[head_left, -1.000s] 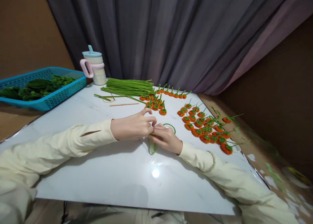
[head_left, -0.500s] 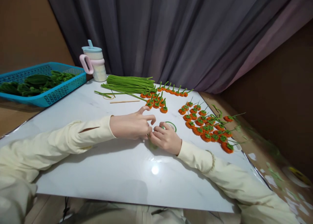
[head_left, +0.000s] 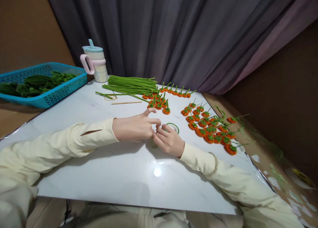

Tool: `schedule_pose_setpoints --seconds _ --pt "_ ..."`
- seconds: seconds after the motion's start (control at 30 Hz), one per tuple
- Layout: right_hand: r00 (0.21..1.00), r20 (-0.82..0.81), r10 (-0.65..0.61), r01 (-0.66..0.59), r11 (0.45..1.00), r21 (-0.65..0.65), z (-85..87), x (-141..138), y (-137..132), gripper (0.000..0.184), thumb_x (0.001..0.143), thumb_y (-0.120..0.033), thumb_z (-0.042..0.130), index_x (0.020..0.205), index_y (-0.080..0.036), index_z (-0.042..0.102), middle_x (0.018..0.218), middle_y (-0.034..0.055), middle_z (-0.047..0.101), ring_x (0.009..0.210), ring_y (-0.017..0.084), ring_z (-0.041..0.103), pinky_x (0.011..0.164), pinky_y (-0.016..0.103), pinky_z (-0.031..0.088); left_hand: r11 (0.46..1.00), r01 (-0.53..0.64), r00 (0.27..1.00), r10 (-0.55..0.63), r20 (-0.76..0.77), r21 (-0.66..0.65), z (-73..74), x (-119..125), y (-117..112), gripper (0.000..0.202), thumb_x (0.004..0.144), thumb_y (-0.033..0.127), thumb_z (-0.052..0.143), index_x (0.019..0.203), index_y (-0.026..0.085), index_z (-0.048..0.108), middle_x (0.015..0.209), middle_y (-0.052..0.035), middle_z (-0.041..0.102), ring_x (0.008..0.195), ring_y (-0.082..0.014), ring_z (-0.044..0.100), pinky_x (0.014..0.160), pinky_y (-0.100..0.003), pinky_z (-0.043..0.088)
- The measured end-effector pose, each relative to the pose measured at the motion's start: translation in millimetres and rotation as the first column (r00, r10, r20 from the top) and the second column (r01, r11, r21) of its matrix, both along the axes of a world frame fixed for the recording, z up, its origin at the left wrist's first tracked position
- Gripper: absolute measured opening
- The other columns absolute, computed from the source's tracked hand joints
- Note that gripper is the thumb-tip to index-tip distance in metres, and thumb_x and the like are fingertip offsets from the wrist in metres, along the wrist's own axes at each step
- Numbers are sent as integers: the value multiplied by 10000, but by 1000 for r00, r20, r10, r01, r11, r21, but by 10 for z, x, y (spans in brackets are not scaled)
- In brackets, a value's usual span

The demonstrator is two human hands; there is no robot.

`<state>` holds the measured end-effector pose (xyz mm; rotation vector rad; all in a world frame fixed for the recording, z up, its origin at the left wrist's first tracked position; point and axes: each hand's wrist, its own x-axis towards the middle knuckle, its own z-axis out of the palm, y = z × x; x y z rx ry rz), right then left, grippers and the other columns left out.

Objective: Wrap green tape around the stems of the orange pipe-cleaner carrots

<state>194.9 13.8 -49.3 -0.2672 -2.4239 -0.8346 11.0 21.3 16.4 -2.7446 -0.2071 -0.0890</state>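
Observation:
My left hand (head_left: 136, 127) and my right hand (head_left: 169, 140) meet over the middle of the white marbled table (head_left: 111, 175). The fingertips of both are pinched together, and whatever lies between them is hidden. The left index finger is raised and bent. Just behind my right hand lies a roll of green tape (head_left: 176, 126), partly covered by its fingers. Small orange pumpkins with green stems (head_left: 166, 111) stand beyond my hands. More orange pumpkins with thin wire-like stems (head_left: 201, 132) are grouped to the right.
A bundle of green pipe cleaners (head_left: 131, 84) lies at the back, with a thin wooden stick (head_left: 126, 103) in front. A lidded tumbler (head_left: 95, 64) stands at the back left, beside a blue basket (head_left: 63, 92) of green leaf shapes. Paper scraps (head_left: 274, 182) litter the surface at right.
My left hand has shifted slightly to the right, its fingers closer over my right fingertips. My right hand stays nearly in place.

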Motion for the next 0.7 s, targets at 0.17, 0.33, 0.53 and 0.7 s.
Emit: schedule_pose_setpoints --seconds 0.17,0.33,0.53,0.7 --pt "999 -36 -23 22 999 -27 -46 1 6 237 887 -82 387 684 -154 485 557 3 455 623 150 418 642 307 337 997 -71 997 71 12 -4 -20 -8 -13 202 786 45 495 630 170 522 638 -2 576 980 -172 510 1068 -458 103" --pt "996 -63 -56 53 998 -42 -55 -8 15 290 896 -117 390 617 -174 446 525 -5 427 605 146 405 631 302 331 998 -46 998 44 36 49 -18 21 -35 277 788 1 450 582 181 497 585 15 535 881 -166 529 1068 -452 139" --pt "998 -58 -39 39 999 7 -26 5 15 262 879 -56 379 668 -160 492 545 4 462 602 149 422 635 308 340 997 -8 999 6 32 74 -75 44 -40 344 770 -13 467 505 205 452 531 26 512 928 -176 520 1081 -420 190" --pt "999 -11 -47 47 999 -2 -22 13 10 251 896 -54 349 746 -145 529 571 14 488 611 148 441 640 311 349 998 -16 999 14 30 63 -81 33 -27 335 793 -18 450 525 181 468 556 13 547 945 -177 510 1077 -468 162"
